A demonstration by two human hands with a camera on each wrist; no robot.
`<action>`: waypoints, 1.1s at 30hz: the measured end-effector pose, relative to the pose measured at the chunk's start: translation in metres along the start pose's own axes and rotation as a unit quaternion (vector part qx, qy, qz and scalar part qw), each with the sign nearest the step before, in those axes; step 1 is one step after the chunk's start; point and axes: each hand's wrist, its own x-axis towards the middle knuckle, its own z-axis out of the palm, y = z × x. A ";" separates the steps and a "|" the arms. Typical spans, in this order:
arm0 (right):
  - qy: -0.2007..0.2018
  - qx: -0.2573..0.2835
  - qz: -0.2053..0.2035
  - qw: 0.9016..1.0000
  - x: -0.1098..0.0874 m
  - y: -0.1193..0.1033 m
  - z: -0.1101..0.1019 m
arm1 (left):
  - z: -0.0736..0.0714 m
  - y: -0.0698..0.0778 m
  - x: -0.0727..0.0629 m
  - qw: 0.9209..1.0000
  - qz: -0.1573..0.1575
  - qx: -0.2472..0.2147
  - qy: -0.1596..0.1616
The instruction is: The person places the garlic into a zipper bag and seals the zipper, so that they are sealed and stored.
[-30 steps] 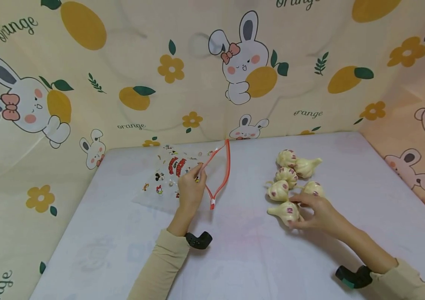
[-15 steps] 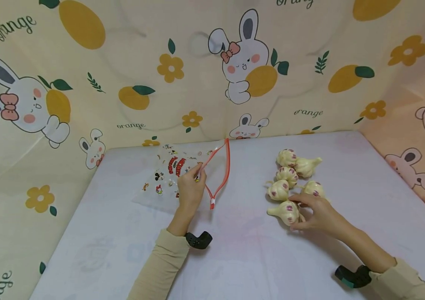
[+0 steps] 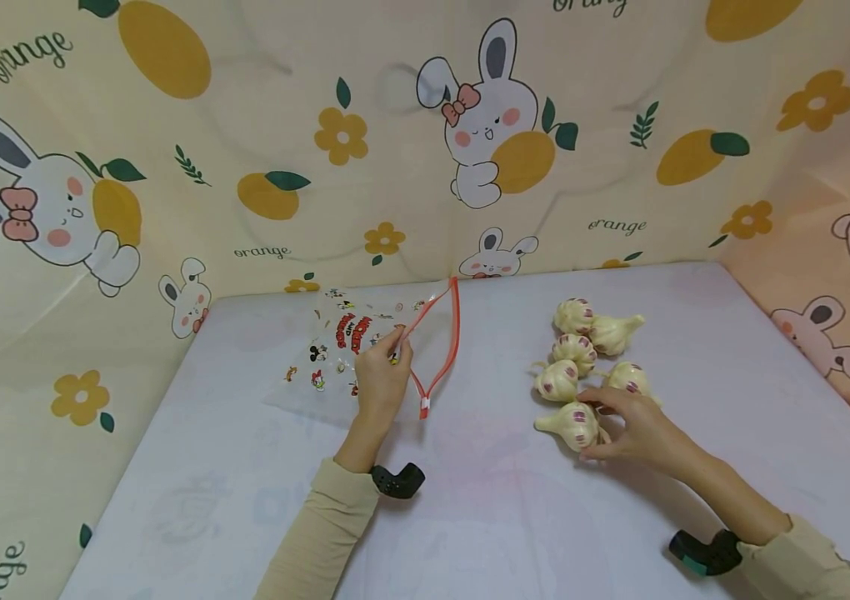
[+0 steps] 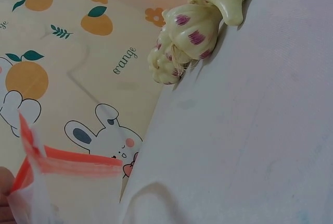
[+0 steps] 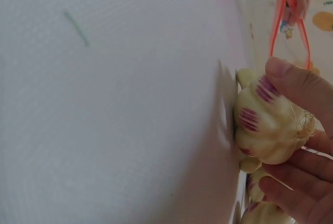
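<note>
My left hand (image 3: 383,373) pinches the near edge of a clear zip bag (image 3: 327,383) printed with cartoon figures. Its red zip strip (image 3: 457,333) gapes apart, and a white slider sits at the near end. On the right, my right hand (image 3: 638,425) grips the nearest garlic bulb (image 3: 573,426), thumb on one side and fingers on the other, as the right wrist view shows. This bulb is cream with purple streaks, and its stem points left. Behind it lie several more bulbs, among them a garlic bulb (image 3: 556,381) close by and a long-stemmed garlic bulb (image 3: 615,334) farther back.
A white-covered table (image 3: 485,517) bears everything. Behind it hangs a patterned cloth (image 3: 395,183) with rabbits and oranges, and more cloth stands at both sides. Black wrist cameras are worn on both arms, the left camera (image 3: 399,481) and the right camera (image 3: 707,553).
</note>
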 end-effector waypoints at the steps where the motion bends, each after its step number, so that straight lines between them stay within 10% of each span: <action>1: 0.000 0.000 -0.001 1.000 0.000 0.000 0.000 | 0.000 0.000 0.000 1.000 0.000 0.001 0.000; 23: 0.023 -0.019 -0.046 0.999 0.008 -0.007 -0.002 | -0.001 0.000 0.000 1.000 -0.014 0.005 -0.004; 33: 0.037 -0.028 -0.074 0.996 0.018 -0.019 -0.005 | 0.000 -0.002 0.000 0.999 0.028 0.030 0.013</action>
